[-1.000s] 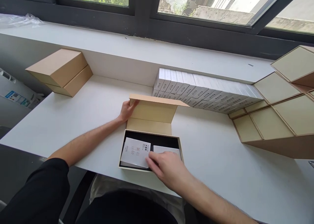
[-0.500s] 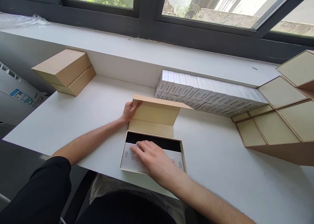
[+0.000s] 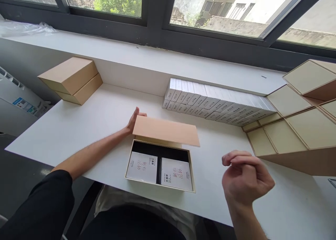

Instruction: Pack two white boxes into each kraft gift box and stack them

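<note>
Touching the left edge of the flat tan card lid point(image 3: 166, 129), the left hand point(image 3: 133, 123) is spread wide, fingers partly hidden; the right hand point(image 3: 246, 178) is curled tight, its inside hard to see. The lid looks light and stiff, best held by its edges, tipped behind the cream box point(image 3: 154, 186) of white packs point(image 3: 141, 168).

Left arm reaches forward, left hand point(image 3: 132, 122) thumb-up; right hand point(image 3: 248, 178) is raised, fingers curled inward
</note>
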`<action>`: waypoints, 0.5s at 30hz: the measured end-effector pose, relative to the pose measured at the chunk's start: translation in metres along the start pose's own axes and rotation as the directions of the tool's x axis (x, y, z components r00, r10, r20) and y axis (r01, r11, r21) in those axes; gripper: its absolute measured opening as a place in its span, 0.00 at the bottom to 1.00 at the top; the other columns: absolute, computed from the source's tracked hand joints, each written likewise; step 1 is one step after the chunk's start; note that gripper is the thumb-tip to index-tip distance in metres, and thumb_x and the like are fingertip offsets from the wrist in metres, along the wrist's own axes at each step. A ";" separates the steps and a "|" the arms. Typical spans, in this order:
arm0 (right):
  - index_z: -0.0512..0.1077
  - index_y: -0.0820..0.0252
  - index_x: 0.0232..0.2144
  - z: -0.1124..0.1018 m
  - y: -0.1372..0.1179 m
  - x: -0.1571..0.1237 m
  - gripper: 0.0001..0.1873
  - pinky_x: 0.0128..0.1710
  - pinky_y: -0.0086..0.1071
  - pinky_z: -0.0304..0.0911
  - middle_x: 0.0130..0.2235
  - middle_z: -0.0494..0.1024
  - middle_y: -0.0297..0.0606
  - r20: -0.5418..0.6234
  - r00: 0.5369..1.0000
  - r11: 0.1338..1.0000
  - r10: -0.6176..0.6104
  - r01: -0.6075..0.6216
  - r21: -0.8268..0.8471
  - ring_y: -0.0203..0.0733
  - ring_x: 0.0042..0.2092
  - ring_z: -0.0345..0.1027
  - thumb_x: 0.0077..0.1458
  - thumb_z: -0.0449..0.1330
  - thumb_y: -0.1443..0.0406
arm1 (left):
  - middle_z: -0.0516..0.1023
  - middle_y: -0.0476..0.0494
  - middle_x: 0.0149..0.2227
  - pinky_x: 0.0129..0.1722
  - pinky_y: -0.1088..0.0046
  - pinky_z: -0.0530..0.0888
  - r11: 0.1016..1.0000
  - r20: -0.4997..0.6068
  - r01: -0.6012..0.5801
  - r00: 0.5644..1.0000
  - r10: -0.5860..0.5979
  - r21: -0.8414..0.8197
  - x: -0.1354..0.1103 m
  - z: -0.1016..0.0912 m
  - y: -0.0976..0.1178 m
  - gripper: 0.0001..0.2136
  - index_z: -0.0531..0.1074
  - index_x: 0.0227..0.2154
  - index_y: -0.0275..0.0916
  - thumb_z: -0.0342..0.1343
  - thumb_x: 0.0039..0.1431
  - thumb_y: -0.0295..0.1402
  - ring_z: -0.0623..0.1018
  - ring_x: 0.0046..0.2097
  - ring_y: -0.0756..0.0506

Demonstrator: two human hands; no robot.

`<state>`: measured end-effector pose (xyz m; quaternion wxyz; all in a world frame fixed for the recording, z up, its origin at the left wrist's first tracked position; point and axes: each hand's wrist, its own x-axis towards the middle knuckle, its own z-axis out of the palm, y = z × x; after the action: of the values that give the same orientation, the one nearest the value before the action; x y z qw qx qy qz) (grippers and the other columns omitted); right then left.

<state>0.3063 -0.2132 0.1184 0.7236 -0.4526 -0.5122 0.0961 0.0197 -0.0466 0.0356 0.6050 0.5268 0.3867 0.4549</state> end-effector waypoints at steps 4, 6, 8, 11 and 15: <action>0.68 0.58 0.18 -0.034 0.037 -0.004 0.08 0.22 0.31 0.51 0.20 0.67 0.32 -0.107 0.982 0.981 0.156 -0.167 -0.104 0.37 0.24 0.61 0.44 0.55 0.71 | 0.78 0.34 0.24 0.36 0.65 0.73 0.973 0.424 -0.121 0.905 0.027 0.195 -0.028 0.005 0.057 0.45 0.78 0.24 0.35 0.29 0.53 0.71 0.79 0.31 0.41; 0.68 0.58 0.18 -0.044 0.053 -0.012 0.07 0.22 0.31 0.52 0.21 0.67 0.33 -0.128 0.969 0.962 0.212 -0.230 -0.150 0.36 0.24 0.60 0.44 0.55 0.70 | 0.81 0.35 0.27 0.43 0.62 0.73 0.918 0.603 -0.228 0.797 -0.015 0.325 -0.048 0.015 0.083 0.40 0.82 0.32 0.37 0.38 0.55 0.68 0.81 0.36 0.39; 0.68 0.58 0.18 -0.049 0.064 -0.020 0.07 0.23 0.32 0.53 0.22 0.68 0.33 -0.111 0.966 0.950 0.235 -0.252 -0.184 0.37 0.25 0.61 0.45 0.54 0.70 | 0.83 0.36 0.40 0.50 0.61 0.72 0.822 0.724 -0.382 0.688 -0.052 0.422 -0.072 0.029 0.097 0.30 0.80 0.45 0.43 0.52 0.55 0.62 0.80 0.47 0.37; 0.69 0.58 0.19 -0.049 0.070 -0.027 0.09 0.24 0.33 0.54 0.23 0.69 0.33 -0.042 0.971 0.944 0.236 -0.239 -0.226 0.37 0.26 0.62 0.47 0.54 0.70 | 0.68 0.40 0.64 0.63 0.53 0.62 0.625 0.805 -0.608 0.591 -0.057 0.490 -0.106 0.050 0.092 0.33 0.70 0.59 0.52 0.63 0.50 0.54 0.65 0.66 0.33; 0.70 0.56 0.18 -0.047 0.072 -0.026 0.10 0.25 0.37 0.55 0.24 0.70 0.35 0.031 0.967 0.937 0.253 -0.237 -0.256 0.40 0.26 0.63 0.48 0.55 0.70 | 0.45 0.36 0.73 0.66 0.41 0.50 0.382 0.798 -0.713 0.589 -0.129 0.588 -0.124 0.061 0.066 0.49 0.54 0.68 0.52 0.69 0.43 0.50 0.46 0.71 0.24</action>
<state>0.3571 -0.2138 0.0438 0.6264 -0.5972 -0.4826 0.1347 0.0325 -0.1805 0.1080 0.2312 0.9582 0.1645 0.0374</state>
